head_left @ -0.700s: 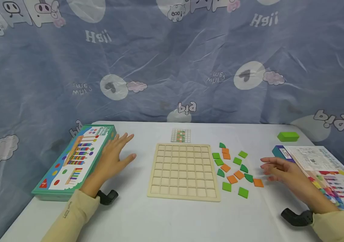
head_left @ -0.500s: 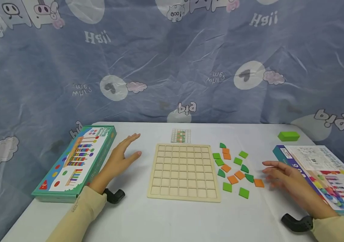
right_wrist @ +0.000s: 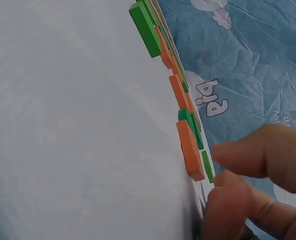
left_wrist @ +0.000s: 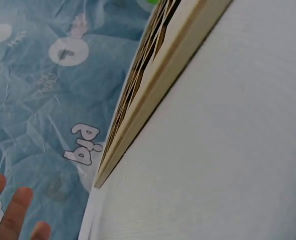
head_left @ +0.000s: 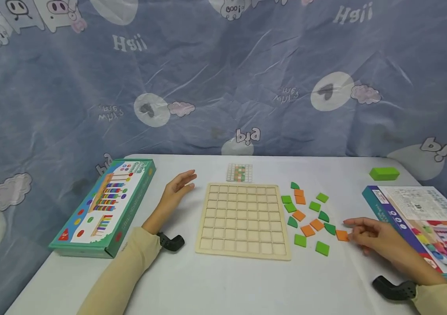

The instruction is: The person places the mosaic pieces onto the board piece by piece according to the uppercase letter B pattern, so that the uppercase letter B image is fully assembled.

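A pale wooden board (head_left: pixel 243 221) with a grid of square recesses lies flat in the middle of the table. Off its left edge hovers my left hand (head_left: pixel 174 192), fingers relaxed and holding nothing; some of its fingertips (left_wrist: pixel 18 205) show in the left wrist view. Thin tiles are scattered right of the board: orange squares, light green squares (head_left: pixel 300 240) and dark green quarter-circles (head_left: pixel 330 228). Closest to my right hand (head_left: pixel 381 240) is an orange square tile (head_left: pixel 342 235). The right fingers are loosely bent beside it; whether they touch it, I cannot tell.
Behind the board lies a small pattern card (head_left: pixel 239 173). A green-edged game box (head_left: pixel 107 201) stands at left, another box (head_left: pixel 424 227) at right under my right forearm's side. A green block (head_left: pixel 384 173) sits at the back right. A printed curtain (head_left: pixel 223 87) hangs behind.
My left hand has moved rightward, closer to the board, and its fingers have drawn together. My right hand has come a little lower, nearer the orange tile. The head view has shifted slightly.
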Available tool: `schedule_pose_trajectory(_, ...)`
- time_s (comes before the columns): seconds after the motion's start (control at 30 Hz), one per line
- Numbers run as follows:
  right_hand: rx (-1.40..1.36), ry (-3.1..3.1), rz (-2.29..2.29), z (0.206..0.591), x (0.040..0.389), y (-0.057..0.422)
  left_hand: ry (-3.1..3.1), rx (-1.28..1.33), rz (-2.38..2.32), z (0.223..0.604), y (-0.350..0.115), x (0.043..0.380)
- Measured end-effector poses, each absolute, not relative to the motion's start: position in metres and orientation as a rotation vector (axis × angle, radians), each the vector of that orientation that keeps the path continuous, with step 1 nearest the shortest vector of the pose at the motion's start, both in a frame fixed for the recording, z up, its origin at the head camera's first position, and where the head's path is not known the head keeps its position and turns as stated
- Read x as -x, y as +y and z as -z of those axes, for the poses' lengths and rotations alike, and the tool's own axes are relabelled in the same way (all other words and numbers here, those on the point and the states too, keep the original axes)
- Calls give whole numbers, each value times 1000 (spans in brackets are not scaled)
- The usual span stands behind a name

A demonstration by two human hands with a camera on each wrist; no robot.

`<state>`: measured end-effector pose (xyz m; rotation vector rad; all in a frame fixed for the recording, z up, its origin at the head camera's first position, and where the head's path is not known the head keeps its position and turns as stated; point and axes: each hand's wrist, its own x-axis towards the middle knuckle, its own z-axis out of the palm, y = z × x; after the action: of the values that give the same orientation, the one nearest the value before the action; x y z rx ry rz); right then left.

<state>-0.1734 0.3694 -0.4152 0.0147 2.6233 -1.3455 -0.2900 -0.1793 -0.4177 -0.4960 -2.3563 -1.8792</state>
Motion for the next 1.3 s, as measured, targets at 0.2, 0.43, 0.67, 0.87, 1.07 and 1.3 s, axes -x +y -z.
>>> schedule_pose_trajectory(0.2,142,2795,1177,414,171,373,-2552,603,1645,426,-174,287)
schedule_pose_trajectory(0.43,153,2867,1125,417,170,376,-2707,734,1384,435,-169,285)
schedule_pose_trajectory(0.67,186,2888,1114,413,173,374,-2850,707,1109,436,-168,283)
schedule_pose_trajectory(0.87,208,2870,1138,409,174,371,-2873,740,1011,439,-168,284)
schedule_pose_trajectory(1.07,257,2864,1172,401,177,363,-2883,746,980,441,-170,282)
schedule_pose_trajectory(1.3,231,2765,1300,396,184,348,-2884,736,968,442,-173,281)
